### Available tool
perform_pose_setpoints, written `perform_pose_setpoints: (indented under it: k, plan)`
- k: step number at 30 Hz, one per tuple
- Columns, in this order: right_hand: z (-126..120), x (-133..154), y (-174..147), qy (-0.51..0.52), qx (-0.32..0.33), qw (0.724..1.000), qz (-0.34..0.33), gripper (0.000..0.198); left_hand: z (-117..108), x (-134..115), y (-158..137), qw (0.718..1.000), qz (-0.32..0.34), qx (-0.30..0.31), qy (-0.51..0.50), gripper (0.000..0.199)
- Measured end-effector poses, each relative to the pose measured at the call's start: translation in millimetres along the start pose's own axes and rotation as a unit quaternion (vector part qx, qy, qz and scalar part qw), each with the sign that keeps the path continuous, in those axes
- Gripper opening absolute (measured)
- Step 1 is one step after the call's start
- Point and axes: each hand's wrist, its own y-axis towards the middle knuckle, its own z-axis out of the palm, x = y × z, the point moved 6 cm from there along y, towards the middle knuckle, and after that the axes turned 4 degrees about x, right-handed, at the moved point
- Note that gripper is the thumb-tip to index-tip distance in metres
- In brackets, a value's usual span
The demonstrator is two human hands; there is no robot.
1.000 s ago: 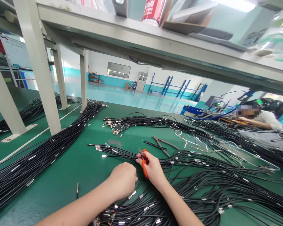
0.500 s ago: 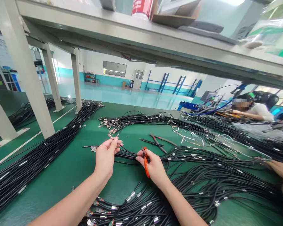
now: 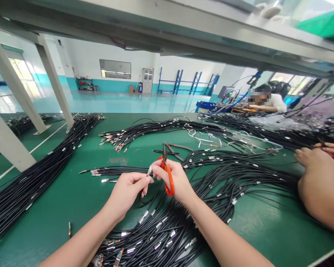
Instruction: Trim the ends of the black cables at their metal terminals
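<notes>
My left hand (image 3: 129, 193) pinches a black cable near its end, and the cable's stripped, pale tip (image 3: 149, 171) sticks up between my two hands. Below my fingers a loop of that cable bends back. My right hand (image 3: 176, 180) grips scissors with red handles (image 3: 169, 181), blades pointing up and away. The thumb and forefinger of this hand also meet at the cable tip; whether they squeeze it is hard to see. Just behind lies a row of black cables (image 3: 114, 170) with bare ends. In front is a pile of cables with silver sleeves (image 3: 172, 233).
Diagonal cutters (image 3: 171, 149) and a black pen (image 3: 158, 151) lie beyond my right hand. Thick cable bundles (image 3: 58, 159) cover the green table (image 3: 55, 200) left and right. At right a co-worker's hands (image 3: 320, 174) hold red-handled scissors. A shelf beam (image 3: 167, 40) crosses overhead.
My hands have come together at the cable end, which was held apart at the left before. The scissors stay in my right hand. The view has shifted right, showing more of the co-worker's hands.
</notes>
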Motion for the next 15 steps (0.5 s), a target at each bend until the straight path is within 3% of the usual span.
perform_pose_setpoints:
  k: [4,7,11,15]
  plan:
    - [-0.3,-0.7,0.2,0.024,0.004,1.0,0.014,0.012,1.2,3.1,0.6,0.999,0.004,-0.013,0.029,0.033]
    - [-2.9,-1.2,0.9,0.022,-0.011,1.0,0.009,0.012,-4.0,7.4,0.3,0.997,-0.008,-0.073,0.002,0.017]
    - [-2.8,-2.3,1.1,0.018,-0.017,1.0,0.004,0.013,-12.9,2.9,-3.6,0.987,0.013,-0.156,0.045,0.017]
    - [-0.3,-2.1,-0.2,0.008,-0.003,1.0,0.001,0.017,-14.3,-4.5,-5.3,0.981,0.035,-0.153,0.116,0.008]
